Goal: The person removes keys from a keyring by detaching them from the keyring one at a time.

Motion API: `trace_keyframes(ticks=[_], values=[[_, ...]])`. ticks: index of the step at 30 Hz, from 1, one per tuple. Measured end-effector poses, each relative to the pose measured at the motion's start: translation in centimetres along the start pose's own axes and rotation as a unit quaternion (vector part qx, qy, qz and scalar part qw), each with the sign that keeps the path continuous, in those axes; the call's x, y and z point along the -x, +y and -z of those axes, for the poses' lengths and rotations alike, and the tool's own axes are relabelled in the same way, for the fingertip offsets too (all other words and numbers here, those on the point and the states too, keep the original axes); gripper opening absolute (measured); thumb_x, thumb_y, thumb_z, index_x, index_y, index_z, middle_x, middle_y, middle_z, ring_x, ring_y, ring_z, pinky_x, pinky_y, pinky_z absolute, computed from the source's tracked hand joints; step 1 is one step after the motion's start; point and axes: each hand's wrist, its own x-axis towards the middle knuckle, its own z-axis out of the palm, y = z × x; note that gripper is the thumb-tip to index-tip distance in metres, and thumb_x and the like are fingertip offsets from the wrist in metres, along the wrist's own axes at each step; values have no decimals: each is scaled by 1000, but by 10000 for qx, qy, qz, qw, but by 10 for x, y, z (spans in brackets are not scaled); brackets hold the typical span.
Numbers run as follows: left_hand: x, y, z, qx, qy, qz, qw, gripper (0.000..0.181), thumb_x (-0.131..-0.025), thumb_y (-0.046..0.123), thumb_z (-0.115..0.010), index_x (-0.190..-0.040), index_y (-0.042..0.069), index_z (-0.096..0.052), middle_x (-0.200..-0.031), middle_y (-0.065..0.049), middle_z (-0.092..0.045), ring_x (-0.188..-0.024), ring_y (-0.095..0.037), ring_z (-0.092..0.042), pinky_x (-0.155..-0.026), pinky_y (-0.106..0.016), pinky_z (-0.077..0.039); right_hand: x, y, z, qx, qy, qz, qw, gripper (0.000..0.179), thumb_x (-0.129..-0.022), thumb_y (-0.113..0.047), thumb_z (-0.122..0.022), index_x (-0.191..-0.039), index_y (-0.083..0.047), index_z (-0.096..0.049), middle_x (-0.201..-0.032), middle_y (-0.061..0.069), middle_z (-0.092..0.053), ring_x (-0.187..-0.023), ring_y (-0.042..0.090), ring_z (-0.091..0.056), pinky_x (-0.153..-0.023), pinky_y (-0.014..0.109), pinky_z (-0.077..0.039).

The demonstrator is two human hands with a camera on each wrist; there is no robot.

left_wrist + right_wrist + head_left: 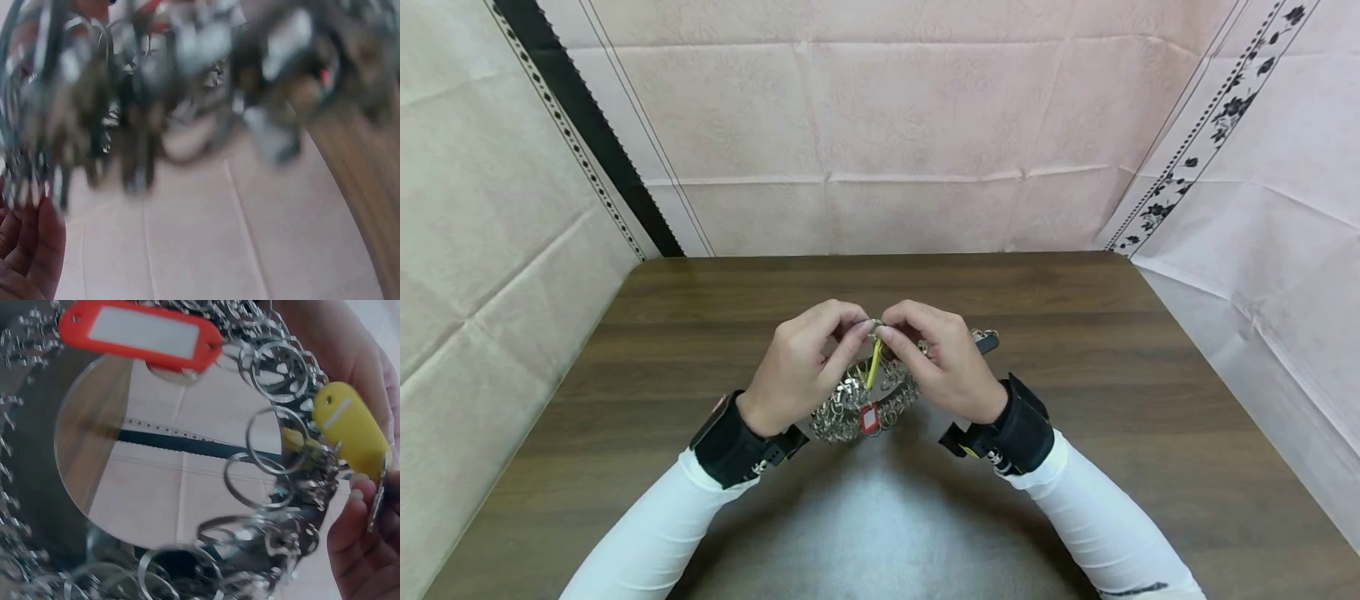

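Your left hand (pixel 800 365) and right hand (pixel 951 367) are pinching a metal ring (pixel 876 322); you should be holding steady, keeping the yellow tag (pixel 353 431) untangled.

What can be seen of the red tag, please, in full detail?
The red tag is oblong with rounded ends, a small hole near each, and looks like plastic. Its frame surrounds a white panel with no readable writing. In the right wrist view it slopes slightly, right end lower. It is at the near side of a cluster of metal rings; how it is fastened is not clear. The hands do not touch it.
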Motion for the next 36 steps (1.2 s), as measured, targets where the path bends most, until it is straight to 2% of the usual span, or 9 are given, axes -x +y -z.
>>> trace_keyframes(ticks=[7,15,18,21,24,29,36], values=[[-1,-3,2,-241,-228,-237,9992,8,-93,11,-60,-97,4,-63,-84,-2,-61,-74,-7,-52,-64,-22,-47,-1,-2,5,262,-315,197,9990,12,-99,-13,-51,-93,-7,-60,-78,-1,-52,-69,7,-47,-58,24,-41],[-4,-4,13,-522,-862,-389,9941,10,-96,15,-57,-98,7,-63,-86,1,-63,-74,-5,-53,-66,-23,-49,-2,-4,9,738,-605,567,9938,11,-98,-11,-51,-94,-5,-60,-81,-1,-55,-71,5,-46,-60,21,-41],[-4,-2,15,-573,-1012,-382,9925,10,-96,15,-57,-99,8,-63,-87,2,-64,-76,-5,-54,-68,-24,-50,-2,-4,9,870,-667,615,9921,11,-98,-11,-52,-94,-5,-60,-83,0,-57,-72,5,-47,-61,21,-41],[-3,-1,14,-581,-973,-271,9932,9,-95,15,-57,-97,8,-63,-85,1,-64,-73,-6,-54,-66,-25,-48,-2,-4,8,826,-665,528,9930,11,-98,-11,-52,-94,-5,-60,-82,-1,-56,-71,5,-47,-60,21,-41],[-2,2,10,-517,-792,-101,9955,8,-95,14,-58,-95,7,-63,-83,1,-64,-71,-7,-53,-64,-26,-47,-1,-5,8,663,-623,363,9952,11,-98,-12,-52,-93,-5,-60,-79,-1,-54,-69,5,-46,-58,21,-40],[0,3,5,-176,-493,154,9985,10,-95,15,-58,-95,6,-62,-79,1,-59,-71,-7,-51,-63,-23,-45,-1,-6,8,492,-523,138,9973,11,-98,-14,-52,-92,-7,-59,-76,-1,-50,-65,6,-45,-55,23,-39],[1,2,0,123,-328,248,9991,8,-96,13,-56,-94,5,-59,-76,3,-53,-69,-5,-48,-60,-18,-42,-2,-7,9,402,-407,-25,9984,10,-97,-14,-54,-92,-7,-61,-76,-1,-53,-66,7,-48,-55,24,-42]])
